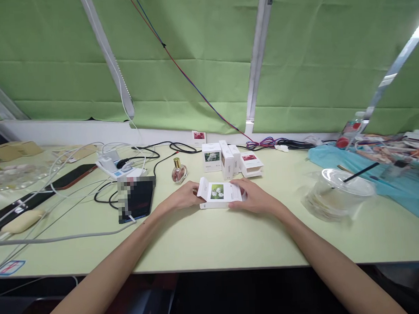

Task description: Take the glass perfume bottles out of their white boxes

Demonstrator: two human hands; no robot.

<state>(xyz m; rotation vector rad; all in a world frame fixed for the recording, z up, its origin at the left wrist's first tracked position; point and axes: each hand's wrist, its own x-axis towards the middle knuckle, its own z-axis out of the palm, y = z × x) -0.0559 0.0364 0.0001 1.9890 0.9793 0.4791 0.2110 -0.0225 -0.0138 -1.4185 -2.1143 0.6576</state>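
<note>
A small white box [217, 192] with a white-flower picture lies over the table in front of me, its flap raised at the left end. My left hand [187, 195] is at that left end, fingers bent beside the raised flap. Around the right end, my right hand [253, 196] grips the box between thumb and fingers. A small glass bottle with a gold cap [178, 172] stands beyond my left hand. Behind the box stand several white boxes [212, 158], and a box with a red-flower picture [251, 164] lies open toward me.
Left are a phone [138, 198], a power strip [121, 169] and tangled cables. At the right stand a lidded plastic cup with a black straw [346, 190] and a blue plastic sheet [398, 186]. The table's front edge [221, 269] is near me.
</note>
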